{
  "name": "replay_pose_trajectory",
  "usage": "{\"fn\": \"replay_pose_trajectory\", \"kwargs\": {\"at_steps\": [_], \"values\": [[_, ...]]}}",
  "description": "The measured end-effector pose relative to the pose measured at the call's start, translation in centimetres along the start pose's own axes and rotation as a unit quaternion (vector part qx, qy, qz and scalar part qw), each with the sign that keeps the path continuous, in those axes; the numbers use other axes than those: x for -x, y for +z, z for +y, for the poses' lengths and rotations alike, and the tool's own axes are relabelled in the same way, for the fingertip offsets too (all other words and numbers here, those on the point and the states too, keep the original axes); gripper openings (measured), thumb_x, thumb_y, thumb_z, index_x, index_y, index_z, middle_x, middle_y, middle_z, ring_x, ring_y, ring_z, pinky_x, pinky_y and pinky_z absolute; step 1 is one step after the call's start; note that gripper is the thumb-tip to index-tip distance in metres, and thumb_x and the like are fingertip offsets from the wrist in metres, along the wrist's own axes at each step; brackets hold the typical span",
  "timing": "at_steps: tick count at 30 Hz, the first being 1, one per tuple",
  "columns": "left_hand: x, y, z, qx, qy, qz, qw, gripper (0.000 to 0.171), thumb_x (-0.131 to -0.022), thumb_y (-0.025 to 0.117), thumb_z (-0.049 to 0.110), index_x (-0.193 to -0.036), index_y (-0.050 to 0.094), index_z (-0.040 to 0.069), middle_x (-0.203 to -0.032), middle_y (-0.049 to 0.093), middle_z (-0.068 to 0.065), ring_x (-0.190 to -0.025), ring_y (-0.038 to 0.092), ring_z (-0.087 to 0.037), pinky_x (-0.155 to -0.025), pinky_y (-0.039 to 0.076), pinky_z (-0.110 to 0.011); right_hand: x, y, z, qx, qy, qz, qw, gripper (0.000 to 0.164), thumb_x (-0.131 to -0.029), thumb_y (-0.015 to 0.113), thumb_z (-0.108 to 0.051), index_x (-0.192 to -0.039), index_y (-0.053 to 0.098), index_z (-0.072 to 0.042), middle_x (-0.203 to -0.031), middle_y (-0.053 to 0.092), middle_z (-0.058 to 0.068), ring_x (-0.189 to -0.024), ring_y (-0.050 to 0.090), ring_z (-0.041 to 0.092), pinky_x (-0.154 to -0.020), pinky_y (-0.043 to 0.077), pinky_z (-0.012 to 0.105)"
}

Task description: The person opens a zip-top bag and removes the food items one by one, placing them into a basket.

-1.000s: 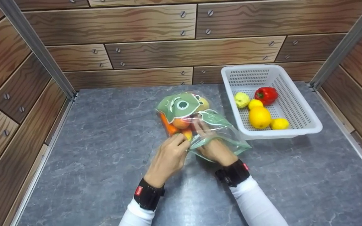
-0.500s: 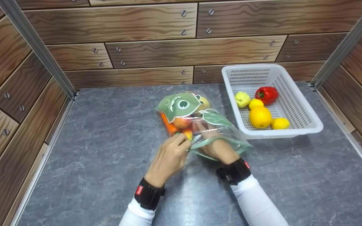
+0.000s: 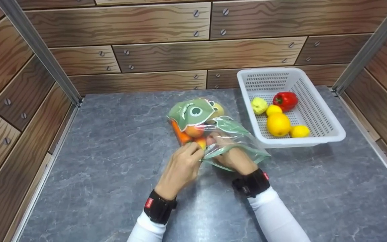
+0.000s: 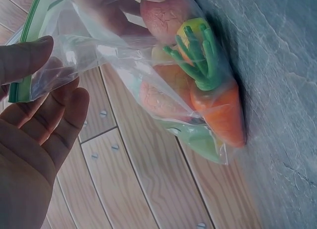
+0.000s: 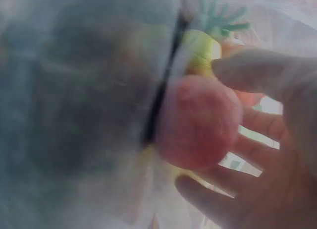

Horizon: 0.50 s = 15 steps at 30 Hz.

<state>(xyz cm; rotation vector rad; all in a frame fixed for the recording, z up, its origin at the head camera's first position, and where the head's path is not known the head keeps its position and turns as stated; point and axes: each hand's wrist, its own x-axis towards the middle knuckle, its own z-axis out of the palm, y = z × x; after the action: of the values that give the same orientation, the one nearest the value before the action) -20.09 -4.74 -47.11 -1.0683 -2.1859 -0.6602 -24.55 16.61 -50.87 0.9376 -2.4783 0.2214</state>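
A clear zip bag (image 3: 193, 116) with a green printed pattern lies on the table, its mouth toward me. My left hand (image 3: 181, 166) pinches the bag's green zip edge (image 4: 22, 85) between thumb and fingers. Through that mouth my right hand (image 3: 239, 161) reaches inside. Its thumb and fingers curve round a pinkish-red round fruit (image 5: 198, 122), which hides some of the fingertips. Beside that fruit sits a small yellow one (image 5: 200, 48). Also in the bag are an orange carrot (image 4: 220, 112) with a green top and an orange-red fruit (image 3: 193, 131).
At the back right stands a white slotted basket (image 3: 317, 101). It holds a red bell pepper (image 3: 286, 101), a large yellow-orange fruit (image 3: 278, 124), a pale green-yellow fruit (image 3: 259, 106) and small yellow fruits (image 3: 300, 131). Wood-patterned walls (image 3: 160, 55) enclose the grey table (image 3: 113, 161).
Inside the bag my right hand has drawn back slightly toward the mouth, its fingers curling in round the pinkish-red fruit. My left hand stays on the zip edge.
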Motion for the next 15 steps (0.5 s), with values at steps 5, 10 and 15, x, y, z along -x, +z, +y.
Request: {"fn": "replay_pose_trajectory", "kwargs": {"at_steps": [5, 10, 15], "values": [[-0.1, -0.1, 0.0, 0.005, -0.004, -0.001, 1.0000, 0.019, -0.080, 0.068, -0.009, -0.086, 0.062, 0.008, -0.091, 0.057, -0.002, -0.080, 0.056, -0.018, -0.068, 0.050, -0.029, 0.6, -0.7, 0.0, -0.153, 0.077, -0.011, 0.985, 0.031, -0.089, 0.076, -0.013, -0.114, 0.063, -0.001, -0.107, 0.067, 0.013, -0.096, 0.067, 0.029, -0.083, 0.059, 0.041], [0.0, -0.2, 0.1, 0.001, -0.007, -0.007, 1.0000, 0.020, -0.080, 0.068, -0.008, -0.086, 0.061, 0.009, -0.091, 0.057, -0.001, -0.079, 0.056, -0.018, -0.068, 0.050, -0.029, 1.0, -1.6, -0.3, -0.182, 0.118, -0.037, 0.975, 0.038, -0.080, 0.080, -0.006, -0.115, 0.064, -0.002, -0.109, 0.069, 0.012, -0.100, 0.067, 0.029, -0.088, 0.058, 0.042], [0.1, -0.2, 0.0, -0.001, -0.011, -0.012, 0.9999, 0.020, -0.080, 0.069, -0.008, -0.086, 0.060, 0.009, -0.091, 0.056, 0.000, -0.079, 0.056, -0.018, -0.067, 0.049, -0.030, 1.5, -2.4, -0.6, -0.188, 0.166, -0.079, 0.965, 0.043, -0.081, 0.079, -0.005, -0.121, 0.064, -0.002, -0.109, 0.069, 0.012, -0.094, 0.065, 0.026, -0.085, 0.057, 0.042]]}}
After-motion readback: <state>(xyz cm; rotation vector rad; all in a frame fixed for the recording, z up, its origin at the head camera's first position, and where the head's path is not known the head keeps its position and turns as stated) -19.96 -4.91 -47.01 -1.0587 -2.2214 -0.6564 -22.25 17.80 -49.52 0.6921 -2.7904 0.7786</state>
